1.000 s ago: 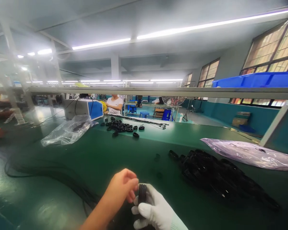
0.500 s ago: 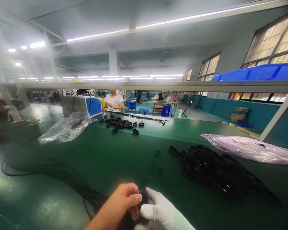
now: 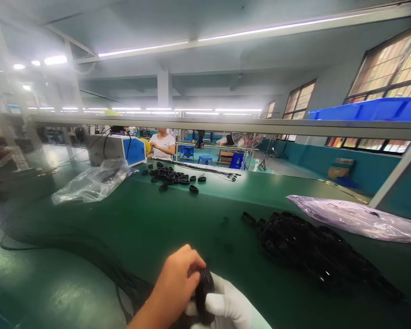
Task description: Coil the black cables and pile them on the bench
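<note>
A coil of black cable (image 3: 204,292) is held between my two hands, low in the middle of the view. My bare left hand (image 3: 182,276) pinches the coil's upper left side with thumb and fingers. My right hand (image 3: 228,304), in a white glove, grips the coil from the right, its thumb across the front. Loose black cables (image 3: 99,265) run over the table from the left toward my left hand. To the right of my hands lies a big heap of coiled black cables (image 3: 301,246).
Small black coils (image 3: 173,176) lie scattered farther back on the green table (image 3: 150,224). A clear plastic bag (image 3: 96,183) is near a blue-and-grey machine (image 3: 118,148). Another plastic bag (image 3: 356,217) lies at right. A shelf beam (image 3: 226,122) crosses ahead; beyond it sits a person (image 3: 162,144).
My left hand has turned and risen onto the top of the coil. The coil now shows more of its side, and my right hand still grips it.
</note>
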`<action>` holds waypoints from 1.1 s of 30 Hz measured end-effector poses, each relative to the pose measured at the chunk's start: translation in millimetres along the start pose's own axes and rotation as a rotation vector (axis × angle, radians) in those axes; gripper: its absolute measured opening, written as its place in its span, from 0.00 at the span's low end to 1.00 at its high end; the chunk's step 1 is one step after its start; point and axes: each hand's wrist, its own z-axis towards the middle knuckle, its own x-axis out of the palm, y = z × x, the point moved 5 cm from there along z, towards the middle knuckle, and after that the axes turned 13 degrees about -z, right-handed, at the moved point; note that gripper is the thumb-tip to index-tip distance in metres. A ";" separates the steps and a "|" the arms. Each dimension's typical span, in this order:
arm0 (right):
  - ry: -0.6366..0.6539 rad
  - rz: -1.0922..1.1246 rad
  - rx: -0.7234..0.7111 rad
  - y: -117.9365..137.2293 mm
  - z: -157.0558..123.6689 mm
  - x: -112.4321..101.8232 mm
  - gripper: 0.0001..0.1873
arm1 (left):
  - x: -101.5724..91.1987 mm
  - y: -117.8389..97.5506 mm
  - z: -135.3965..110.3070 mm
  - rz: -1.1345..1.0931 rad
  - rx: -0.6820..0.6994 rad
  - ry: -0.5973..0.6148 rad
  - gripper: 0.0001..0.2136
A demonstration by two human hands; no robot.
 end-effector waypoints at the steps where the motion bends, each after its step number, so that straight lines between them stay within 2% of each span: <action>1: 0.021 0.025 0.008 -1.0 -0.8 -2.0 0.21 | -3.6 -3.1 3.6 -0.036 -0.050 0.054 0.09; 4: 0.030 0.105 0.042 -4.5 -2.8 -11.4 0.25 | -18.3 -10.0 8.1 -0.199 -0.167 0.146 0.09; 6: 0.029 0.145 0.096 -7.2 -3.4 -14.5 0.27 | -23.5 -10.3 6.7 -0.303 -0.176 0.196 0.11; 9: 0.069 0.212 0.165 -8.0 -3.3 -9.4 0.26 | -13.2 -4.6 1.1 -0.493 -0.178 0.401 0.19; 11: 0.090 0.241 0.181 -6.7 -2.8 -3.4 0.25 | -5.1 0.2 0.1 -0.555 -0.202 0.460 0.21; 13: 0.025 0.164 0.132 -3.4 -2.0 -2.9 0.23 | -2.5 3.2 3.4 -0.465 -0.224 0.403 0.19; 15: -0.093 -0.011 0.067 1.0 -3.0 -7.0 0.21 | -4.9 1.7 7.6 -0.302 -0.216 0.314 0.17; 17: -0.151 -0.116 0.029 5.7 -6.0 -9.5 0.22 | -9.4 -3.1 9.9 -0.222 -0.173 0.236 0.15; 20: -0.129 -0.073 0.005 13.3 -12.5 -8.2 0.25 | -15.5 -4.0 7.4 -0.243 -0.139 0.111 0.14; 22: -0.161 -0.096 -0.012 18.7 -17.2 -7.9 0.24 | -14.8 0.0 3.2 -0.261 -0.145 0.041 0.13; 25: -0.208 -0.166 -0.010 20.4 -21.1 -5.2 0.21 | -3.3 4.3 -1.8 -0.306 -0.139 0.036 0.12; 28: -0.245 -0.133 -0.048 19.2 -25.3 -6.4 0.23 | 1.9 8.4 -4.5 -0.328 -0.120 0.012 0.14; 30: -0.425 -0.289 -0.069 26.1 -35.8 -22.7 0.25 | -3.9 16.1 -8.5 -0.267 -0.121 -0.046 0.15; 33: -0.901 -0.801 -0.058 66.9 -74.3 -67.4 0.32 | -19.0 38.2 -15.7 -0.086 -0.116 -0.121 0.15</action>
